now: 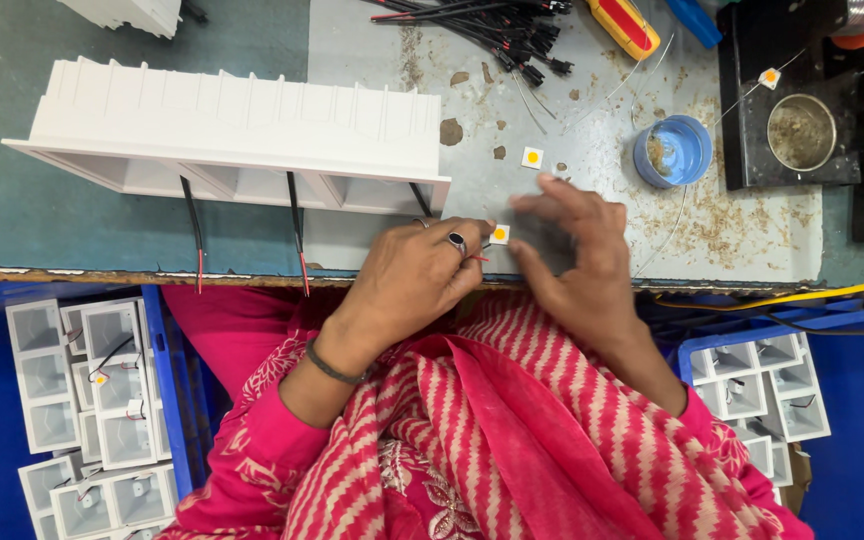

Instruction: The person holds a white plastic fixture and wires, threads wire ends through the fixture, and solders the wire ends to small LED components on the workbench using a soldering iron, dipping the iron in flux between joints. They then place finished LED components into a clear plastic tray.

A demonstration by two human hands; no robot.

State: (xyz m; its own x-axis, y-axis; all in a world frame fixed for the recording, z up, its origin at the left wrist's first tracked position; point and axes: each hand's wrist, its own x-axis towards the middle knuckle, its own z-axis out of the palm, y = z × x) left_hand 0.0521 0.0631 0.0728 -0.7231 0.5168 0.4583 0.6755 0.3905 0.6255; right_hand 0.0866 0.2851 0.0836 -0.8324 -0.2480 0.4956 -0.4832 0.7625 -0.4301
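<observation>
Well, starting far left of our left hand [414, 275]: a blue crate [157, 390] below the bench edge, packed w/ white square housings [112, 400], some w/ thin wires inside. Up and left of that hand sits a long white multi-cell fixture [232, 135] on the bench [152, 230], w/ black-and-red leads [197, 235] hanging from its cells toward the bench edge.

Our left hand wears a dark ring and a wrist band; fingers curl narrow, pinching a small white square chip w/ yellow centre [500, 234] at the fingertips, a short red lead just under it. The chip sits between both hands, right at the bench edge.

Our right hand [577, 250] is just beside it, fingers spread fairly wide and blurred, thumb reaching toward the chip; we can't tell if it touches it.

A 2nd chip [532, 157] lies above the right hand, apart from it. Farther up, a bundle of black wires [492, 25] and a yellow-and-red tool handle [627, 25]. Up-right of the hand: a blue round tin [674, 150], then a metal pot [801, 131] on a black block, w/ a 3rd chip [770, 77] near it. Down-right, another blue crate [692, 350] w/ more housings.
</observation>
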